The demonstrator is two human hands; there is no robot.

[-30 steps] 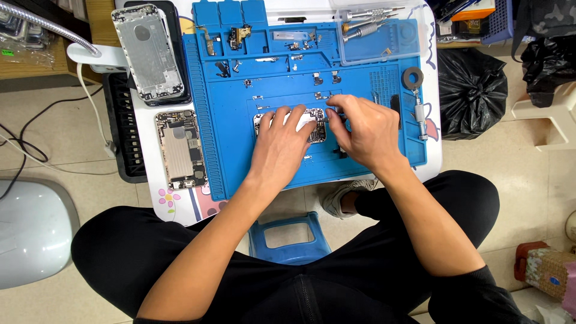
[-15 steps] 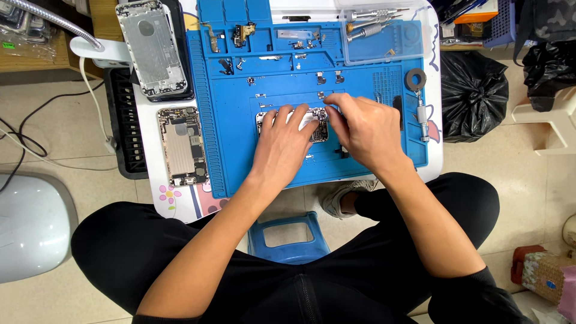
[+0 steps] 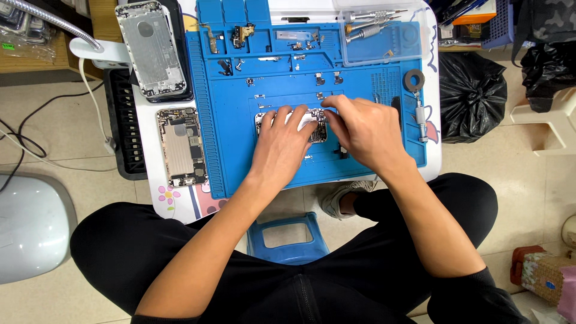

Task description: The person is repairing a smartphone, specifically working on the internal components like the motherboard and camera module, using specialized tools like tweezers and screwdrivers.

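An opened phone body [image 3: 316, 123] lies in the middle of the blue repair mat [image 3: 240, 156]. My left hand [image 3: 282, 147] rests flat on its left part, fingers spread over it and holding it down. My right hand [image 3: 363, 132] covers its right end, fingertips pinched together at the phone's top edge; whether a small tool or part sits in them is hidden. Small screws and metal brackets [image 3: 319, 78] lie on the mat just beyond the phone.
Two more opened phone shells [image 3: 151, 48] [image 3: 182, 147] lie left of the mat. Screwdrivers [image 3: 366, 29] rest in a clear tray at the top right, one more [image 3: 420, 117] at the right edge. A black rubbish bag [image 3: 471, 96] stands right; a blue stool [image 3: 287, 237] sits below.
Both hands stay on the phone; the fingers have shifted only slightly. The view has drifted a little.
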